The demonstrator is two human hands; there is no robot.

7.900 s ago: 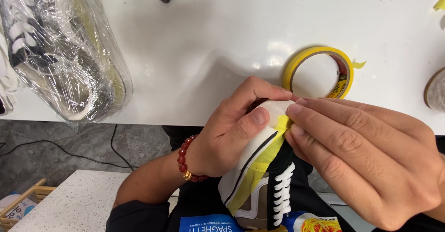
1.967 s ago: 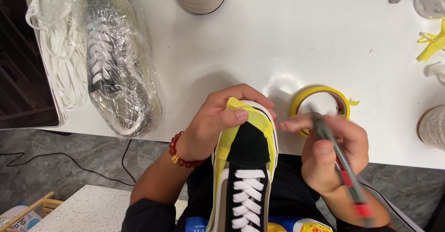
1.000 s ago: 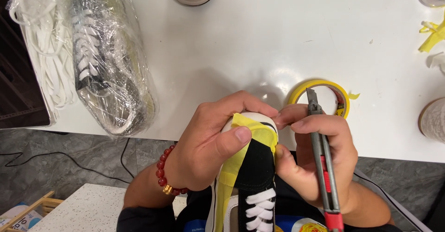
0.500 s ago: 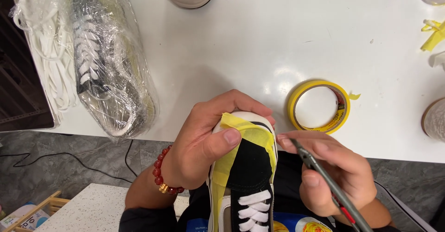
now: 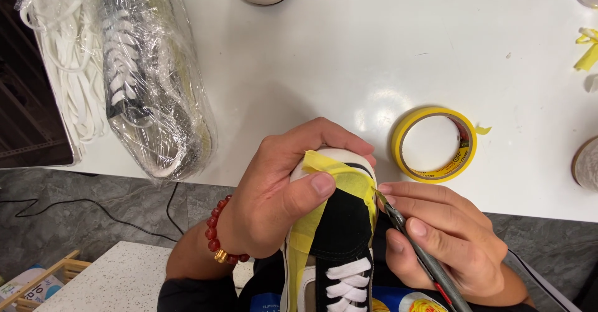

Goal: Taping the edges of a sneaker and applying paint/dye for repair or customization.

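At lower centre, the left hand (image 5: 274,200) wraps its fingers tight round the taped toe of the shoe (image 5: 333,237). The right hand (image 5: 445,243) pinches a knife (image 5: 420,256), tip touching the tape (image 5: 339,178) edge.

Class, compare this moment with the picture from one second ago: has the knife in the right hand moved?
Yes. The knife has tipped from upright beside the tape roll to slanting, tip at the shoe toe.

Two hands: left (image 5: 274,200), right (image 5: 448,243). Two shoes: held shoe (image 5: 336,237), wrapped shoe (image 5: 149,81). One tape roll (image 5: 434,144). One knife (image 5: 423,256).
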